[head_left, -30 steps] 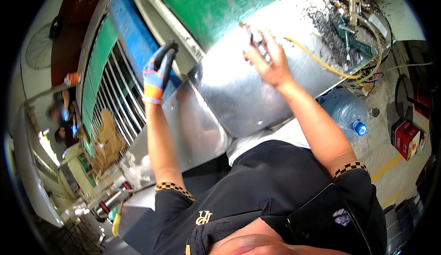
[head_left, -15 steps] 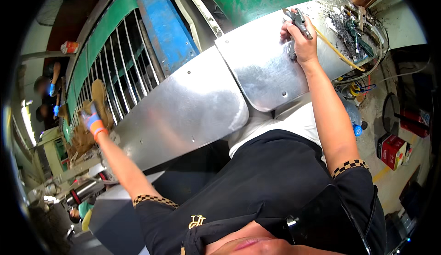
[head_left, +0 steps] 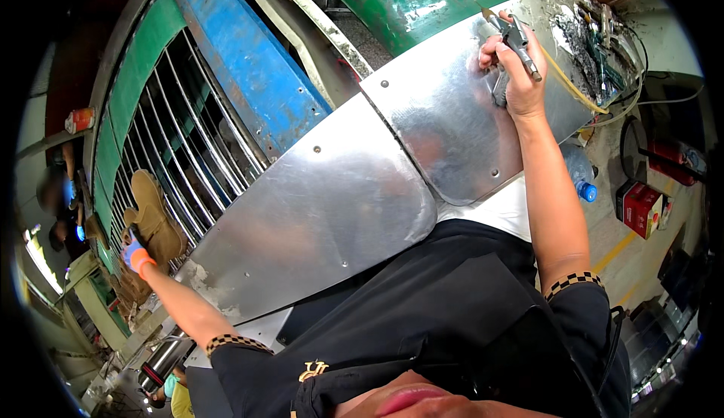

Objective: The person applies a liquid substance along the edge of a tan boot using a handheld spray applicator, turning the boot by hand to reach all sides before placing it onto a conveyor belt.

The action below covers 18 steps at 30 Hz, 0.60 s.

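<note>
Far out to the left, my left hand (head_left: 137,254) wears a purple and blue glove with an orange cuff. It is beside a tan boot (head_left: 154,211) that lies on a rack of metal bars (head_left: 185,135); whether its fingers grip anything is too small to tell. My right hand (head_left: 523,79) is bare and raised over the metal worktop (head_left: 445,116) at the upper right. Its fingers are closed round a slim metal spray gun (head_left: 516,37) with a pointed brownish tip. A yellow hose (head_left: 566,79) runs from behind that hand toward the worktop's right end.
Dark residue (head_left: 577,48) and several small tools lie at the worktop's right end. Below it stand a water jug (head_left: 579,173) and a red box (head_left: 639,207). Beyond the worktop are a blue panel (head_left: 241,48) and a green surface (head_left: 422,3). Another person's gloved hand (head_left: 80,232) shows far left.
The whole view has tilted and shifted. My left hand is lower and farther left in the picture, still by the tan boot. The right hand keeps hold of the spray gun.
</note>
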Each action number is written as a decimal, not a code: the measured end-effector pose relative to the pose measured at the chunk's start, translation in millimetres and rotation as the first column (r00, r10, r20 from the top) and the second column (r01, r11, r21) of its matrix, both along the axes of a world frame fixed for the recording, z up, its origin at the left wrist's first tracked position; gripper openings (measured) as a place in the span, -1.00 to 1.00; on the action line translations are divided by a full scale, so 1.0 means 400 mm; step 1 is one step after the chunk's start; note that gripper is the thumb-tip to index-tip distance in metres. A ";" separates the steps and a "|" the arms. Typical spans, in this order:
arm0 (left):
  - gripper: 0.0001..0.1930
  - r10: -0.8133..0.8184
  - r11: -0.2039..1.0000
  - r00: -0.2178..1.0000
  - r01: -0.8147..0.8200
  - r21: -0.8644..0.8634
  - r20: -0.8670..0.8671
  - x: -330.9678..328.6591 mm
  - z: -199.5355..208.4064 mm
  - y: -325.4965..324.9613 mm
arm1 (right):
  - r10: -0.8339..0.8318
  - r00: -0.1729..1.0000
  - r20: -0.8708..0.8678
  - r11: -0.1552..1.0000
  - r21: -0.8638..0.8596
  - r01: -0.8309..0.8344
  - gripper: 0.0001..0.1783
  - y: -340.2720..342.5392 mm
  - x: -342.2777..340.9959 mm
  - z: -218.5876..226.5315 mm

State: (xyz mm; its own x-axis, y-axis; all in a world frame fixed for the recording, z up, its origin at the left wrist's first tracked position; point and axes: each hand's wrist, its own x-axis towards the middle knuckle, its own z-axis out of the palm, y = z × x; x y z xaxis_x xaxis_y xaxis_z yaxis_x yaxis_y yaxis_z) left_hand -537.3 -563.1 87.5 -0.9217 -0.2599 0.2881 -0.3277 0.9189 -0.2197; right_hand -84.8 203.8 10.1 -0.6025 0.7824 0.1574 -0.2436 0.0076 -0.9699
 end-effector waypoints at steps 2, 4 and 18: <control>-0.25 0.008 0.976 0.983 0.032 0.217 -0.181 0.106 -0.056 0.072 | 0.009 1.000 0.001 1.000 -0.015 -0.009 -0.53 0.001 0.004 -0.004; -0.33 -0.101 0.987 0.950 0.133 0.091 -0.296 0.257 -0.111 0.155 | 0.029 1.000 -0.011 1.000 -0.010 -0.029 -0.53 0.006 0.008 -0.010; -0.59 -0.922 0.348 0.379 0.734 0.584 0.073 1.144 -0.021 0.733 | 0.077 0.996 -0.048 0.993 -0.082 -0.080 -0.56 0.035 0.052 -0.047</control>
State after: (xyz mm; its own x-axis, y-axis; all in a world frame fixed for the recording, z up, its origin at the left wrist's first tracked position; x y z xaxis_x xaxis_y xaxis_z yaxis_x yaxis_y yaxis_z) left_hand -79.8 -269.9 79.1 -0.7027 0.7113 0.0144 0.6737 0.6588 0.3347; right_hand -63.9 217.8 -8.5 -0.6564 0.7445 0.1219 -0.2838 -0.0940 -0.9543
